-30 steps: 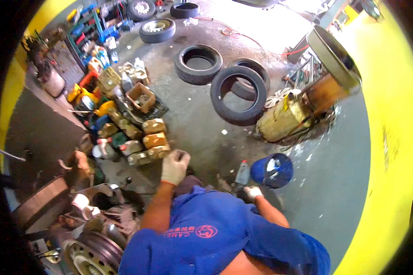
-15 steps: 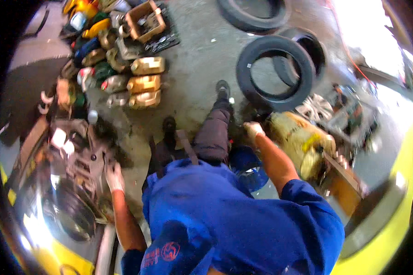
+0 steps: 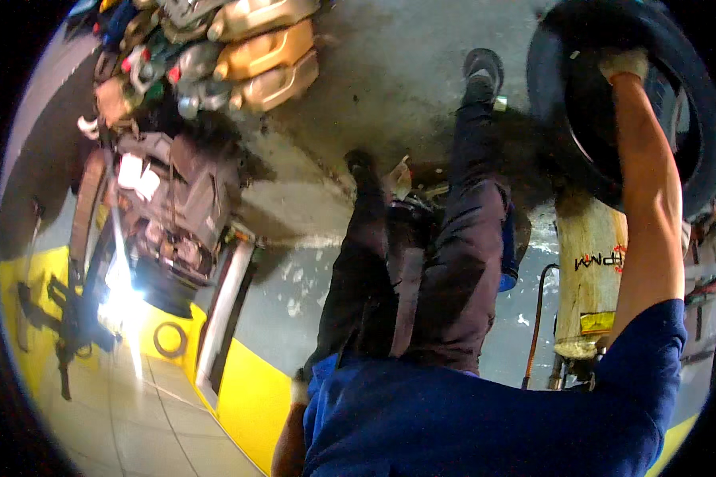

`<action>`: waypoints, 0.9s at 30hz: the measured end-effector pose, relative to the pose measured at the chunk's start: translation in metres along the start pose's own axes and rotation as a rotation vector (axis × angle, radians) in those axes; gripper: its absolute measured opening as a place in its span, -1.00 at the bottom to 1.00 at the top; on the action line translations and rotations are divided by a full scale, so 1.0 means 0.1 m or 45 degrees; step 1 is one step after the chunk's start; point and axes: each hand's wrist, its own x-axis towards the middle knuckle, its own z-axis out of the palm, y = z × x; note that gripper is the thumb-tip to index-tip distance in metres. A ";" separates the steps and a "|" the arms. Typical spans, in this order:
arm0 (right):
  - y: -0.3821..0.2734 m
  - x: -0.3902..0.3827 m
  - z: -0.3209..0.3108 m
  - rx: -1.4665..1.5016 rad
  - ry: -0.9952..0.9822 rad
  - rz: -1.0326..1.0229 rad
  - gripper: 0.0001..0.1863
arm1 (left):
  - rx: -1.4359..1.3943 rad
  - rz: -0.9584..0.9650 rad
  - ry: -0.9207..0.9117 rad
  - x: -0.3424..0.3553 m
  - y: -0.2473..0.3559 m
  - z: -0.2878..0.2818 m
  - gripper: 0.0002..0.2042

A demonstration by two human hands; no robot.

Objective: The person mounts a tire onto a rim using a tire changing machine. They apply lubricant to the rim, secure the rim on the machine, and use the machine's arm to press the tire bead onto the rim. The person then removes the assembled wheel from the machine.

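My right hand (image 3: 622, 63), in a pale glove, reaches out to a black tyre (image 3: 550, 95) at the upper right. It lies against the far inner edge of the tyre's opening, and blur hides whether its fingers grip the rubber. Another tyre (image 3: 678, 119) shows in part through that opening. My bare right forearm crosses over the tyre's near side. My left hand (image 3: 298, 389), also gloved, hangs low beside my left hip. Only a sliver of it shows past my blue shirt, and its fingers are hidden.
Several tan jugs (image 3: 274, 67) stand at the upper left. Below them a heap of worn car parts (image 3: 171, 191) lies by a white post (image 3: 219, 310). A cream cylindrical tank (image 3: 585, 278) stands under my right arm, with a bent rod (image 3: 535, 334) beside it. A bright light glares at the lower left.
My right hand has moved from beside the tank out to the tyre. My left hand has left the car parts and dropped to my hip. The whole view has shifted.
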 end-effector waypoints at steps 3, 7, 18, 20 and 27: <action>0.18 -0.06 0.18 0.066 0.187 -0.002 -0.40 | -0.237 0.038 -0.116 0.19 -0.43 0.15 -0.67; 0.06 -0.50 0.05 0.181 0.362 -0.145 -0.42 | -0.573 0.012 -0.034 0.46 -0.82 0.65 -0.66; 0.06 -4.28 -1.40 0.717 0.180 0.291 -0.37 | -0.885 0.713 0.260 1.36 -0.24 0.28 -0.60; -0.39 -4.95 -3.06 0.471 0.417 0.274 -0.37 | -0.718 1.028 0.491 1.57 -0.09 0.30 -0.65; -1.71 -6.88 -5.21 0.564 1.403 0.036 -0.26 | -2.745 1.651 -1.373 0.77 -0.46 -1.72 -0.35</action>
